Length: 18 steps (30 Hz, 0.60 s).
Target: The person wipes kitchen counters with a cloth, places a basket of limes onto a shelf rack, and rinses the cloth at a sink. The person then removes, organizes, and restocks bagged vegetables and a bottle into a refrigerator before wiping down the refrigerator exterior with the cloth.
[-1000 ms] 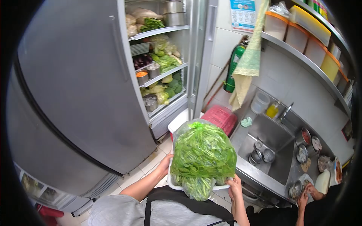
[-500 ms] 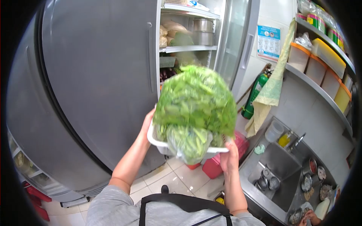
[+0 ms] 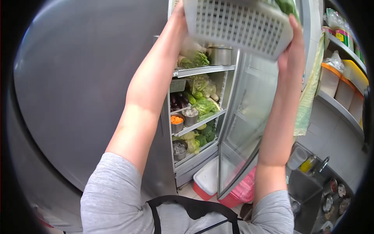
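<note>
A white plastic basket (image 3: 238, 29) with a slotted wall is lifted high in front of the open fridge. Leafy greens (image 3: 287, 6) show above its right rim, and most of its contents are out of sight. My left hand (image 3: 180, 13) grips the basket's left end, partly cut off by the top edge of the view. At the right end, my right hand (image 3: 292, 45) is closed on the basket's corner. Behind and below it, the fridge's upper visible shelf (image 3: 206, 70) carries a steel pot (image 3: 219, 55) and bundled greens (image 3: 200, 59).
Lower shelves hold eggplants (image 3: 179, 100), cabbage (image 3: 205, 107) and a pot of orange pieces (image 3: 177, 120). The glass door (image 3: 245, 117) stands swung out to the right. Below are a white-lidded red bin (image 3: 206, 177) and a pink one (image 3: 241, 189). A sink (image 3: 306, 191) is at right.
Both hands have raised the basket from chest height to above the fridge's upper shelf. Its underside now faces me, and the lower shelves have come into view.
</note>
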Tool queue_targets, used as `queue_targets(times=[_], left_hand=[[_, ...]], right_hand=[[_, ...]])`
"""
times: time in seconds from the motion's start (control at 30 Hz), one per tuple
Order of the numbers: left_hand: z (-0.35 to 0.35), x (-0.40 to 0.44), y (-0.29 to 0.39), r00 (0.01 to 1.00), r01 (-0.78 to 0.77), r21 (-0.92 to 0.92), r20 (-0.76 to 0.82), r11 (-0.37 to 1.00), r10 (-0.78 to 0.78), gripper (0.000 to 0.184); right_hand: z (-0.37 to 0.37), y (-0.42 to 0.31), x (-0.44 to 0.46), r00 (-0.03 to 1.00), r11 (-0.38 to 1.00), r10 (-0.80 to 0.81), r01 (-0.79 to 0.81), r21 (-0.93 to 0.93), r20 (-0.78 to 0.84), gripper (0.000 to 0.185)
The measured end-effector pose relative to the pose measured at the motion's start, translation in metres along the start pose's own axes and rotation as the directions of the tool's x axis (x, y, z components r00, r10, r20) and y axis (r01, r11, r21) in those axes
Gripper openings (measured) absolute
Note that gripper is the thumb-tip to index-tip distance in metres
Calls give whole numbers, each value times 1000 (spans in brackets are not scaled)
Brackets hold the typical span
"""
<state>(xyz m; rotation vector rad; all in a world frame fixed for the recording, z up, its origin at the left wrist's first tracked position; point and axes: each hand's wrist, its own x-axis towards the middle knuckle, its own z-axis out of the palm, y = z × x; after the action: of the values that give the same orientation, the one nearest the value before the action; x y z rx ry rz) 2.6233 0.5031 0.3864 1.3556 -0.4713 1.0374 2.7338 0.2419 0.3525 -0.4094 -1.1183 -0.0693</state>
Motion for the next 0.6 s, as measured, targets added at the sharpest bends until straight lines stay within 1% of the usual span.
queue_targets(times=[0.07, 0.13, 0.17, 0.33, 0.4, 0.43, 0.47, 0.5, 0.57, 0.6], left_hand=[[-6, 32, -9, 1000, -15, 43, -25, 999, 16, 35], [-16, 64, -23, 998, -34, 88, -42, 995, 38, 34], [-18, 79, -29, 998, -43, 116, -47, 992, 48, 34], [-30, 142, -55, 989, -97, 303, -80, 948, 126, 33], [-36, 167, -65, 983, -115, 388, -89, 914, 161, 32], [-37, 179, -69, 979, -124, 435, -91, 892, 181, 32], [-40, 190, -72, 975, -136, 491, -90, 860, 205, 32], [-43, 200, -76, 971, -141, 542, -89, 828, 224, 32], [-48, 220, -84, 960, -154, 672, -71, 724, 271, 31], [-50, 230, -87, 955, -162, 734, -53, 659, 293, 31]], right_hand=[[13, 4, 43, 999, 985, -39, 32, 169, 37, 36], [19, 21, 73, 991, 989, -121, 115, 96, 59, 36], [19, 30, 88, 990, 988, -127, 121, 92, 55, 36], [11, 72, 156, 978, 992, -105, 90, 87, 178, 38], [6, 94, 179, 979, 990, -124, 112, 84, 160, 39], [3, 103, 190, 979, 988, -139, 129, 79, 146, 39], [0, 113, 199, 970, 987, -142, 124, 100, 197, 39], [-3, 124, 207, 969, 987, -142, 124, 103, 202, 39], [-9, 144, 221, 979, 985, -172, 170, 27, 105, 37], [-13, 156, 231, 979, 985, -173, 171, 29, 103, 37]])
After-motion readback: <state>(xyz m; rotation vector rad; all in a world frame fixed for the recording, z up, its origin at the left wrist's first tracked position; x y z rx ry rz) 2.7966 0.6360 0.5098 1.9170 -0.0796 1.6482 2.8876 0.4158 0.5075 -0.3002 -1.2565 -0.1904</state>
